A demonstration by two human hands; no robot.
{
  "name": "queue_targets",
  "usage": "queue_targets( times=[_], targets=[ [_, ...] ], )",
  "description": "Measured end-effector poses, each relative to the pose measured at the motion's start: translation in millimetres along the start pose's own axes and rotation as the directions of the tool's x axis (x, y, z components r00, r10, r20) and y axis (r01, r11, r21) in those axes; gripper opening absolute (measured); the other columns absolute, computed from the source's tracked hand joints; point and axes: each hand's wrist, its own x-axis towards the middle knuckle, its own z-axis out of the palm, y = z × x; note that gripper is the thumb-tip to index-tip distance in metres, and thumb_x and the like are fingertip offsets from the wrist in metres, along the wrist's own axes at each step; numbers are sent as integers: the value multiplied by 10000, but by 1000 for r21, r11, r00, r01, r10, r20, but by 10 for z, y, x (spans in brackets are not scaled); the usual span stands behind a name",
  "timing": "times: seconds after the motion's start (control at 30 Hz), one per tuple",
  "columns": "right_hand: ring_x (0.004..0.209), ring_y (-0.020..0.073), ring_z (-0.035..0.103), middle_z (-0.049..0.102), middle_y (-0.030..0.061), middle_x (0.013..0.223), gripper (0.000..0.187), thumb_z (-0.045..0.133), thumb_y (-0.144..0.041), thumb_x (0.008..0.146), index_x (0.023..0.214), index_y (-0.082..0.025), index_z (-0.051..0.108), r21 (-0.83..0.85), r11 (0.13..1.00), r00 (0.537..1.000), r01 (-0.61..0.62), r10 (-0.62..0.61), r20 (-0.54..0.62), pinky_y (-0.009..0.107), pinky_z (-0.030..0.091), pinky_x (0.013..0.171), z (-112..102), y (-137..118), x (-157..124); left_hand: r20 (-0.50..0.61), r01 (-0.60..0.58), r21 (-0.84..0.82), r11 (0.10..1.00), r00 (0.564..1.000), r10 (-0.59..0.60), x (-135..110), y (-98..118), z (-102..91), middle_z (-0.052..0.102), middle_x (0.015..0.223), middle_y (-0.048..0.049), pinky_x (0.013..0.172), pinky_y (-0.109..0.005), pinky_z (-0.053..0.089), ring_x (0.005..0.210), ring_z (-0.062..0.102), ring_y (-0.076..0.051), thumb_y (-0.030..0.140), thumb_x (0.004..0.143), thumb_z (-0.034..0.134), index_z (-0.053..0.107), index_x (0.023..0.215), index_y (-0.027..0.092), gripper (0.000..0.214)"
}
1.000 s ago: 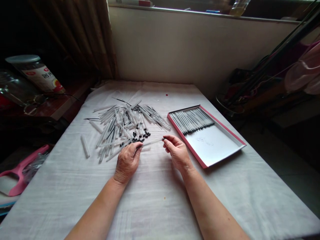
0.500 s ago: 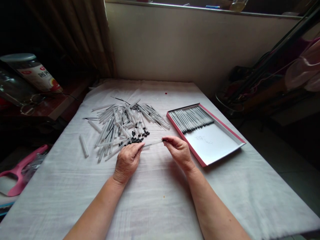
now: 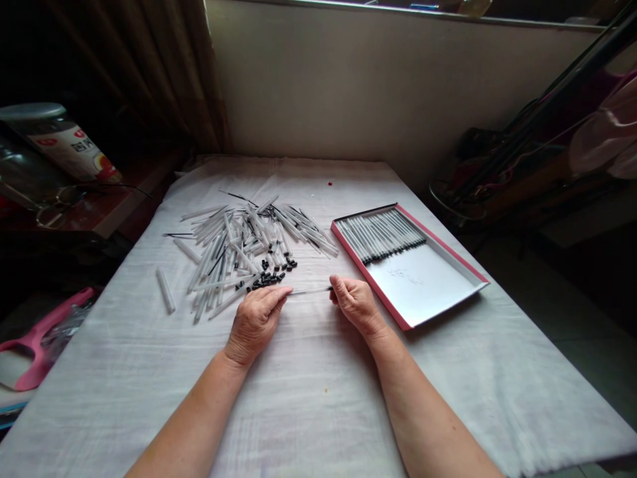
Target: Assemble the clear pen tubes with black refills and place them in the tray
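A thin translucent tube [image 3: 309, 291] with a dark right end stretches level between my two hands, just above the white cloth. My left hand [image 3: 257, 320] is closed, palm down, pinching the tube's left end. Thumb on top, my right hand [image 3: 355, 304] grips the dark end; its fingertips partly hide that end. Beyond my left hand lie several small black caps [image 3: 271, 275] and a loose heap of translucent tubes [image 3: 233, 249] mixed with thin black rods. To the right, a shallow red-edged box [image 3: 423, 292] holds a row of black-ended tubes [image 3: 383, 234].
The cloth-covered table [image 3: 288, 411] fills the foreground. One tube [image 3: 166, 290] lies apart at the left. A pink-handled object [image 3: 50, 335] is beside the table's left edge. On a side surface stand a lidded jar [image 3: 70, 143] and a pair of glasses [image 3: 54, 206].
My right hand has turned so its thumb lies on top, and it has shifted slightly right. My left hand has moved a little right, still on the tube.
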Motion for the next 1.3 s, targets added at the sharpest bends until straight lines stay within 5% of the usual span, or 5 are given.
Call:
queue_targets(
  times=[0.17, 0.4, 0.6, 0.77, 1.3],
  targets=[
    [577, 129, 581, 684, 18, 754, 306, 633, -459, 789, 940, -199, 683, 228, 973, 998, -36, 22, 61, 249, 488, 573, -41, -36, 2, -8, 20, -1, 1000, 1000, -20, 13, -3, -13, 743, 998, -75, 839, -327, 538, 914, 693, -199, 222, 929, 502, 689, 1101, 231, 255],
    [561, 129, 555, 636, 24, 624, 338, 555, -452, 854, 663, -182, 628, 73, 997, 999, 10, -13, 48, 236, 450, 546, -28, 44, 7, -5, 4, 11, 1000, 1000, -4, 2, -11, -5, 739, 997, -75, 841, -339, 542, 917, 690, -203, 218, 930, 501, 686, 1108, 224, 257],
    [614, 141, 586, 685, 38, 801, 285, 611, -431, 813, 961, -190, 651, 181, 982, 993, -43, 22, 116, 257, 479, 569, -55, 82, 9, -3, 0, 23, 1000, 1000, 0, -11, -29, 10, 737, 1014, -77, 851, -343, 539, 933, 686, -206, 213, 928, 514, 680, 1113, 216, 248],
    [544, 116, 532, 652, 25, 693, 265, 573, -426, 844, 760, -182, 632, 129, 991, 994, -28, 14, 107, 251, 446, 551, -55, 62, 12, 0, -6, 31, 1000, 1000, 6, -9, -19, -2, 738, 1010, -79, 840, -341, 538, 927, 687, -204, 207, 932, 511, 676, 1103, 206, 238],
    [602, 128, 555, 657, 23, 763, 265, 670, -421, 773, 904, -195, 628, 250, 964, 987, -91, 55, 150, 250, 462, 542, -71, 71, 14, 0, -13, 46, 999, 1000, 13, -2, -10, -14, 738, 1004, -84, 823, -345, 539, 916, 687, -205, 214, 938, 500, 669, 1100, 194, 235]
  ],
)
